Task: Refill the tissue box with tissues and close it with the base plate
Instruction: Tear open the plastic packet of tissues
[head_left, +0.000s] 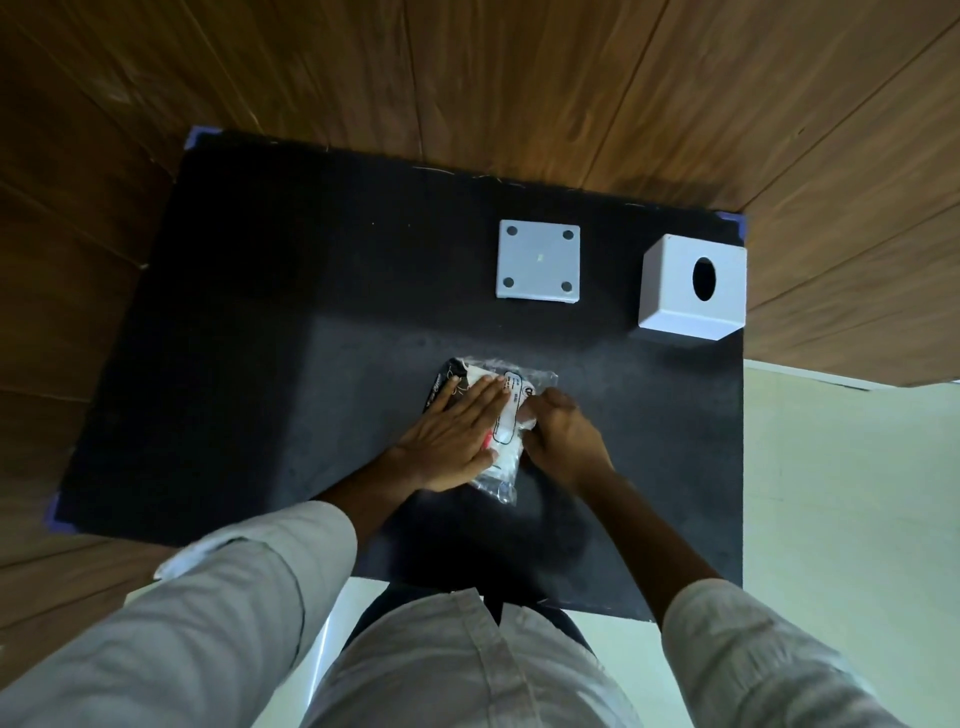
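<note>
A plastic-wrapped tissue pack (506, 431) lies in the middle of the black table (260, 338). My left hand (452, 436) presses flat on the pack's left side, fingers straight. My right hand (563, 434) is curled at the pack's right edge, its fingers pinching the wrapper; the fingertips are partly hidden. The white tissue box (670, 291) stands at the far right with its oval opening facing up. The white square base plate (537, 260), with four round pads, lies flat to the left of the box.
The table stands against a wooden wall (519, 78). Blue tape marks its corners (740, 223). A pale floor (841, 493) shows on the right. My light sleeves and shirt fill the bottom of the view.
</note>
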